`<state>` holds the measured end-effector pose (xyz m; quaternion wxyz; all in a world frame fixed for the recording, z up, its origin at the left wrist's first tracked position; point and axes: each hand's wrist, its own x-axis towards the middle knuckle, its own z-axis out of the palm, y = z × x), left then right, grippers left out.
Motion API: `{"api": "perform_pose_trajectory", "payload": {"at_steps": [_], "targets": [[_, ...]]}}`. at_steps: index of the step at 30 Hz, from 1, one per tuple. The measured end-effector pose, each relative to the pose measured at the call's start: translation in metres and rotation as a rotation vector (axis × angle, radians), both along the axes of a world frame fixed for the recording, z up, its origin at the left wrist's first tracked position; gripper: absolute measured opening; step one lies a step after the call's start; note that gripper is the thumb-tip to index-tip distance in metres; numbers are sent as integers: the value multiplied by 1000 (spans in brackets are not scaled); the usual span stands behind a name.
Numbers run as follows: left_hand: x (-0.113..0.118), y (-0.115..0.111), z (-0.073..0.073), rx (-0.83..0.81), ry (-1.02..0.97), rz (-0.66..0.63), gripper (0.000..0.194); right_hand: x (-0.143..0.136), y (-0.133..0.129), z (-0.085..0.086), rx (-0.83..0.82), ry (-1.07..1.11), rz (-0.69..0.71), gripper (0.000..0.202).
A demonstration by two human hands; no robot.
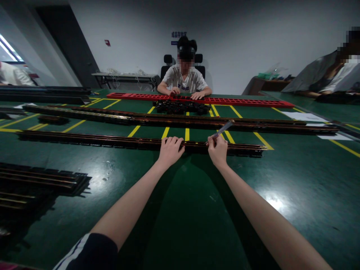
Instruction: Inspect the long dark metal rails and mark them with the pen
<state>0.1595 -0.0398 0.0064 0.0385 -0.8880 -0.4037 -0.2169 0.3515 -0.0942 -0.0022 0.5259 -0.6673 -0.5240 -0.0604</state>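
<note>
A long black rail (120,139) with thin copper-coloured strips lies crosswise on the green table in front of me. My left hand (170,151) rests over the rail near its middle, fingers curled across the top and thumb towards the right, keeping hold of it. To the right, my right hand (218,151) is closed round a slim pen-like tool (225,128) with a pale shaft and a dark upper end. That tool leans up to the right, and its lower end is close to the rail; whether it touches is unclear.
Behind it lie more long black rails (168,120), a pile of small black parts (182,108) and a red slotted tray (247,102). A co-worker (184,77) sits opposite. Stacked rails (42,178) lie at the near left. White papers (302,116) are at the right.
</note>
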Motion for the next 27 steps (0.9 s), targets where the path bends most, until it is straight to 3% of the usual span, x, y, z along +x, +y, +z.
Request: {"api": "perform_pose_trajectory", "payload": {"at_steps": [27], "targets": [[1, 1, -4, 34, -9, -1, 37, 1, 1, -2, 40, -13, -16, 19]]}}
